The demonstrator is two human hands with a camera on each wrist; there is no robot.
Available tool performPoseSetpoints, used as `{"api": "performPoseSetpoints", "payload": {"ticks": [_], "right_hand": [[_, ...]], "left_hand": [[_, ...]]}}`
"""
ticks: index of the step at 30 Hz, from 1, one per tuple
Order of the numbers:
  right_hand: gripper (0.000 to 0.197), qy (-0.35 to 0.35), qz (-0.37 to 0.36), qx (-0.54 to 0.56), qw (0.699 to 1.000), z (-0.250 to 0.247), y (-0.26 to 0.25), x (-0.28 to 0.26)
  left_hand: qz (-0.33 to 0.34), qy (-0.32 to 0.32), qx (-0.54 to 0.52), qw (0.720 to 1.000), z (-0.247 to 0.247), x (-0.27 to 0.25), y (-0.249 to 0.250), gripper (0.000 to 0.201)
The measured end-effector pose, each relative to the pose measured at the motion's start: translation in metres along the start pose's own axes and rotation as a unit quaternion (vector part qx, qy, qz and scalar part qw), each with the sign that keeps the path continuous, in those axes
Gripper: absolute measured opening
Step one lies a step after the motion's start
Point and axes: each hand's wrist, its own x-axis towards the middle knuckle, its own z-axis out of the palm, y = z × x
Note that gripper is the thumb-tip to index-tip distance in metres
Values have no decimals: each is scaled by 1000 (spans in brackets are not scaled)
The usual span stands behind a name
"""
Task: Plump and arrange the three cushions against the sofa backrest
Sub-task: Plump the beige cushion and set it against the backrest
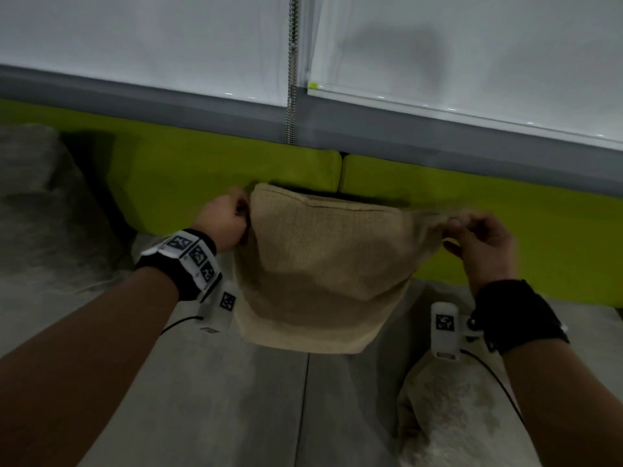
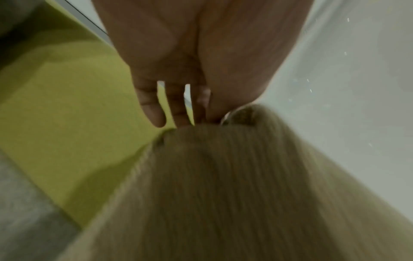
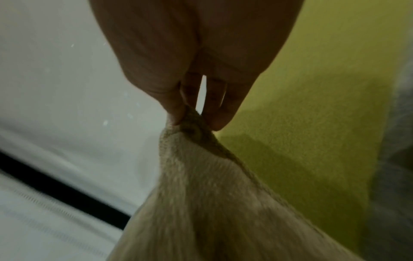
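Observation:
A tan knitted cushion (image 1: 320, 271) hangs in the air in front of the lime-green backrest (image 1: 188, 173), above the grey seat. My left hand (image 1: 224, 222) pinches its upper left corner, and the left wrist view shows the cushion (image 2: 223, 194) under my left hand (image 2: 190, 113). My right hand (image 1: 478, 242) pinches the stretched upper right corner; the right wrist view shows my right hand (image 3: 194, 114) closed on the cushion (image 3: 212, 194). A grey furry cushion (image 1: 40, 203) leans at the far left. A pale mottled cushion (image 1: 455, 419) lies on the seat at lower right.
The grey seat (image 1: 236, 399) has a seam running down its middle. White roller blinds (image 1: 135, 38) hang above the backrest, with a bead chain (image 1: 291, 69) between them. A grey window ledge (image 1: 404, 136) runs along the backrest's top.

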Motion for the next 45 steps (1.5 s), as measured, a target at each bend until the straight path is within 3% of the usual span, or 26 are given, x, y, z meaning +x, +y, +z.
{"api": "performPoseSetpoints", "payload": {"ticks": [2, 4, 6, 8, 11, 13, 15, 19, 22, 25, 27, 30, 34, 36, 39, 43, 45], "right_hand": [[25, 48, 1, -18, 999, -10, 1, 6], [25, 46, -6, -34, 998, -11, 3, 4], [22, 22, -7, -29, 999, -4, 3, -3], [19, -1, 22, 5, 1000, 3, 1, -9], [20, -44, 97, 39, 994, 5, 1, -14], [24, -64, 127, 37, 989, 3, 0, -17], [35, -59, 147, 59, 986, -2, 0, -16], [28, -52, 190, 134, 971, -15, -3, -16], [37, -48, 196, 84, 976, -14, 1, -19], [32, -82, 199, 11, 977, -3, 5, -25], [37, -98, 202, 24, 974, 8, 6, -30], [44, -111, 192, 38, 974, 21, 7, -35], [27, -74, 208, 8, 975, 21, 12, -27], [14, -31, 211, 14, 977, 13, 15, -23], [19, 23, 190, 48, 980, 4, 18, -21], [19, -33, 201, 45, 978, 8, 14, -27], [7, -21, 192, 4, 981, 5, 13, -23]], "left_hand": [[-13, 119, -24, 993, -19, -1, -7, 20], [-5, 224, -64, 973, -37, -1, -12, 22], [11, 263, -101, 959, -41, -2, -13, 22], [-10, 254, -188, 949, -37, 1, -16, 29], [-102, 161, -315, 930, -28, 4, -28, 40], [-94, 91, -320, 938, -18, 5, -36, 24], [-62, 86, -347, 932, -13, 5, -33, 4], [-54, 97, -461, 881, -12, 6, -25, 12], [-76, 55, -490, 867, -6, 5, -29, 19], [-117, 34, -442, 889, 4, 0, -29, 22], [-111, 30, -390, 914, 14, -1, -30, 25], [-106, 36, -360, 926, 21, -7, -27, 20], [-108, 45, -339, 933, 20, -9, -29, 14], [-113, 86, -332, 932, 15, -8, -33, 15], [-141, 129, -367, 910, 7, -7, -40, 15], [-110, 107, -336, 929, 13, -8, -37, 15], [-99, 155, -287, 940, 11, -7, -41, 14]]}}
